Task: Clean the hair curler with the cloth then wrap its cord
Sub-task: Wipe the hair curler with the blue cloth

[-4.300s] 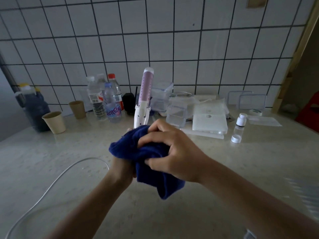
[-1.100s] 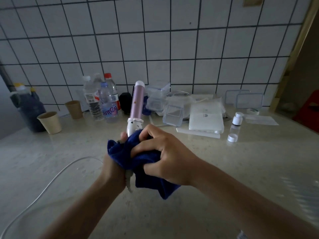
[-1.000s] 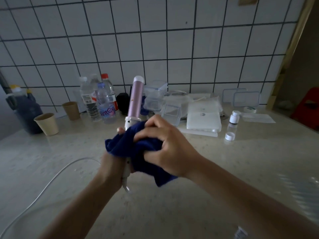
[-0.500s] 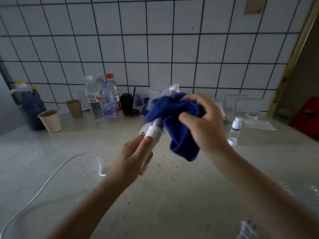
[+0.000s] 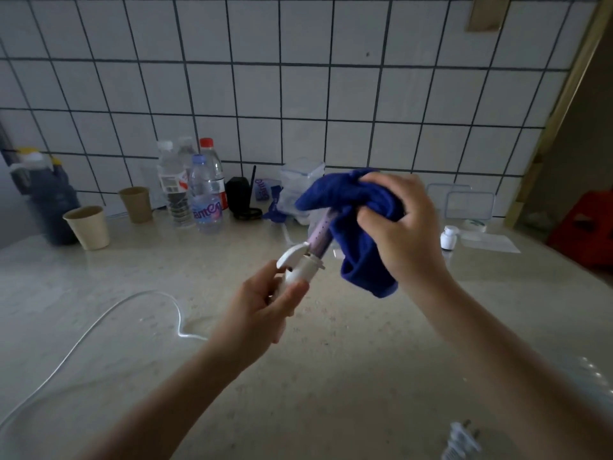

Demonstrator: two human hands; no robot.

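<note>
Big pale bench [image 5: 331,376] under a white tiled wall [image 5: 298,94], clutter pushed to the back: water bottles [image 5: 205,194], 2 paper cups [image 5: 88,227], a dark jug [image 5: 49,200]. Out front, the right hand [image 5: 408,234] has its grip bunched tight on the blue cloth [image 5: 351,207]. The cloth is folded over the far end of the hair curler [image 5: 300,268], tip hidden inside. The left hand [image 5: 262,310] has its grip clenched round the white handle, holding the hair curler tilted up and away, clear of the bench. Between the 2 hands a short stretch of pinkish barrel shows bare.

This looks like the barrel wipe, cleaning part-way along. To do it well, I'd say pin the handle steady with the left and squeeze the cloth right round the barrel. Then draw it along with a twist so the side beneath the clamp lever gets rubbed too, and finish on that bare stretch by the white collar.

The cord [image 5: 99,327] lies in a loose curve on the bench to the left, not yet wrapped. Smallest of all, a plug [image 5: 461,439] at the near right edge; whether it ends this cord I can't tell.
</note>
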